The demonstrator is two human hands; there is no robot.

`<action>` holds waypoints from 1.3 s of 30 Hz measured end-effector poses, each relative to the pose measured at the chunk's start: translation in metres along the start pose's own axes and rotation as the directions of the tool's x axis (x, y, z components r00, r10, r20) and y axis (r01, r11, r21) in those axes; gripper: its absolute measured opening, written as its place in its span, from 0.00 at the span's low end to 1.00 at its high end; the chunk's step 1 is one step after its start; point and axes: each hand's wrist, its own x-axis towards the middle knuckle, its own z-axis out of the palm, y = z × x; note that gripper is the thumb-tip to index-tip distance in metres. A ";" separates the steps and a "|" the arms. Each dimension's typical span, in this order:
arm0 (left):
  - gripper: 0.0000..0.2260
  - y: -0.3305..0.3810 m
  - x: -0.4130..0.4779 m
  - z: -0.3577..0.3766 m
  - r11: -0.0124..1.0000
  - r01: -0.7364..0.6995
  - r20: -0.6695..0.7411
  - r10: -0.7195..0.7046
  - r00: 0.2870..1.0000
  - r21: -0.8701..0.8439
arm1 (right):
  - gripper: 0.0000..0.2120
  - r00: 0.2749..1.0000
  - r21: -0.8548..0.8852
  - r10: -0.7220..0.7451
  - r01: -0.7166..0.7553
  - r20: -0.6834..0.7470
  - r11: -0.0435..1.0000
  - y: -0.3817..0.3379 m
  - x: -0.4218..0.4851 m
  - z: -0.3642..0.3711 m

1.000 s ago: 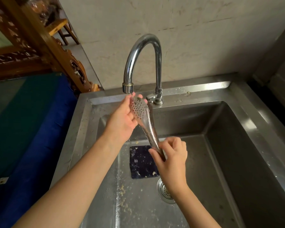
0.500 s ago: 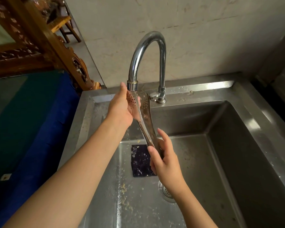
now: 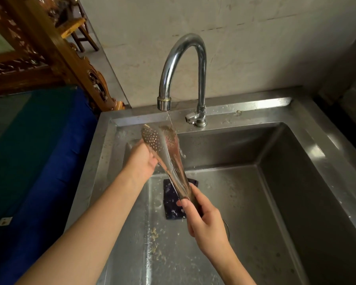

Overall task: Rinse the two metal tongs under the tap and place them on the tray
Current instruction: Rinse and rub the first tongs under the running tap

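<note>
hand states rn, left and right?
Left hand: touching the tongs below their heads; grip cannot be told.
Right hand: closed, gripping the tongs' handle end.

The steel sink [image 3: 255,105] holds a dark pad [image 3: 171,202] and food scraps [image 3: 155,233].

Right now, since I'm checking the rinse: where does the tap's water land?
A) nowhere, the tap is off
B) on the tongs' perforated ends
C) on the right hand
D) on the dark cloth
B: a thin stream from the tap falls onto the perforated ends of the tongs.
</note>
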 end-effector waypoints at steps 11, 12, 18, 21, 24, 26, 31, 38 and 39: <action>0.08 -0.012 -0.014 0.012 0.999 0.031 0.344 -0.020 0.939 -0.028 | 0.11 1.000 0.039 0.018 -0.017 -0.015 0.999 -0.003 -0.003 -0.002; 0.09 -0.015 -0.015 0.014 0.999 0.025 0.348 -0.009 0.937 -0.042 | 0.10 1.000 0.068 0.022 -0.021 -0.012 0.997 -0.004 -0.001 -0.002; 0.10 -0.014 -0.017 0.025 0.988 0.068 0.335 -0.017 0.942 -0.141 | 0.14 0.990 0.211 0.137 -0.139 0.024 0.968 -0.011 0.018 0.001; 0.21 -0.004 -0.012 0.027 0.930 0.122 0.374 0.018 0.927 -0.347 | 0.15 0.985 0.206 0.162 -0.169 0.053 0.964 -0.011 0.022 0.005; 0.28 -0.003 -0.013 0.029 0.904 0.141 0.452 0.063 0.890 -0.403 | 0.16 0.980 0.228 0.190 -0.199 0.060 0.953 -0.009 0.021 0.008; 0.20 -0.006 -0.016 0.031 0.940 0.101 0.455 0.062 0.889 -0.326 | 0.15 0.973 0.216 0.231 -0.232 0.029 0.949 -0.006 0.022 0.008; 0.11 -0.009 -0.016 0.034 0.960 0.018 0.434 0.110 0.894 -0.280 | 0.15 0.983 -0.059 0.117 -0.127 -0.142 0.990 0.004 0.028 0.011; 0.20 -0.013 -0.020 0.065 0.984 -0.174 -0.079 0.177 0.981 0.037 | 0.19 0.957 -0.392 0.006 -0.124 -0.290 0.912 0.005 0.031 0.015; 0.17 -0.015 -0.021 0.068 0.967 -0.249 -0.119 0.254 0.960 0.053 | 0.19 0.954 -0.418 0.006 -0.137 -0.301 0.898 0.004 0.032 0.017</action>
